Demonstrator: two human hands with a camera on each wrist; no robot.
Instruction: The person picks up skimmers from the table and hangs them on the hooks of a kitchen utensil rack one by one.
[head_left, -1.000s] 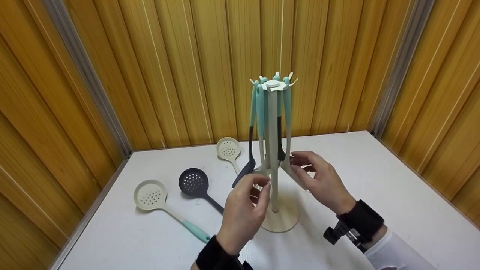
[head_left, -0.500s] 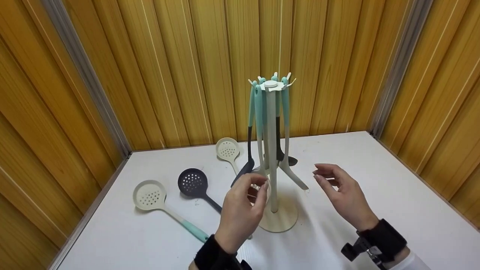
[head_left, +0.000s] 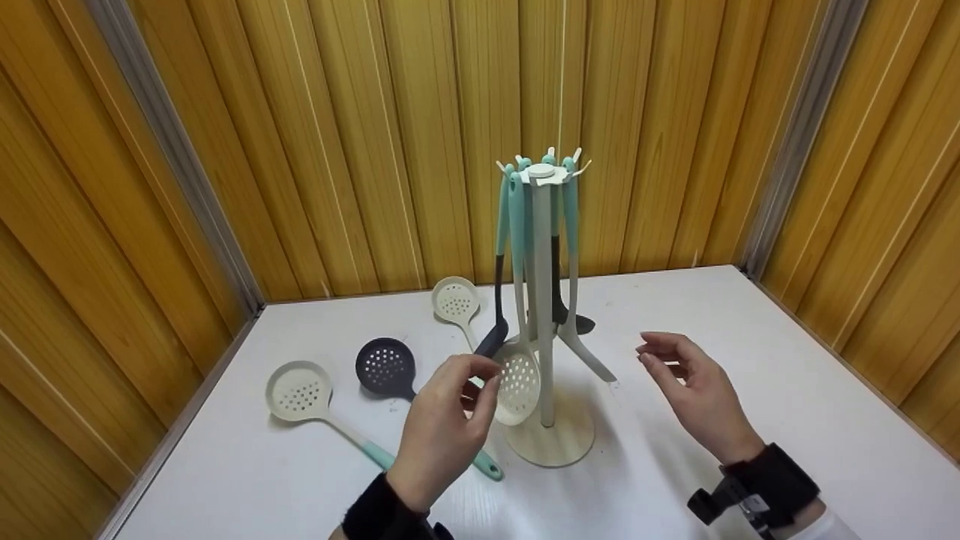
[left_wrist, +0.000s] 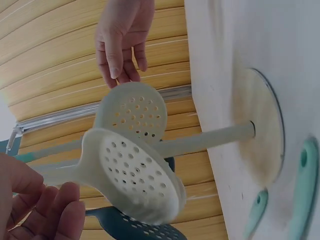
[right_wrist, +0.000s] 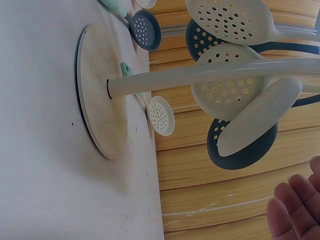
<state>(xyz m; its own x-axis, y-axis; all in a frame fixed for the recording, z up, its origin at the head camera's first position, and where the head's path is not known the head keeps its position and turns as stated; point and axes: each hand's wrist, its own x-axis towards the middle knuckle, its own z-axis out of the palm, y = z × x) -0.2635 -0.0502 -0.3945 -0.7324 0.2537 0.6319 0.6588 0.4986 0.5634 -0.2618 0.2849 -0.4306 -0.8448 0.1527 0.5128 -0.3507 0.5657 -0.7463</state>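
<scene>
A utensil rack [head_left: 543,300] stands upright, with several teal-handled skimmers hanging from its top hooks. A cream skimmer [head_left: 519,386] hangs on the near left side, its perforated bowl also large in the left wrist view. My left hand [head_left: 448,424] is beside that bowl, fingers loosely bent, thumb apart from the fingertips, holding nothing. In the left wrist view, its fingers lie near the skimmer's neck. My right hand [head_left: 697,394] hovers right of the rack, fingers relaxed and holding nothing. Nearest to it hangs another cream utensil [head_left: 591,356], seen edge-on. A dark skimmer [right_wrist: 250,145] hangs behind it.
On the white table [head_left: 225,465] left of the rack lie a cream skimmer [head_left: 298,394], a dark skimmer [head_left: 385,367] and, farther back, another cream skimmer [head_left: 456,300]. The rack's round wooden base [head_left: 562,446] rests on the table. Wood-patterned walls [head_left: 390,150] enclose the back and sides.
My right hand has withdrawn rightward from the hanging cream utensil. My left hand has moved left and slightly down, uncovering the near cream skimmer's bowl. The hanging utensils stay on the rack.
</scene>
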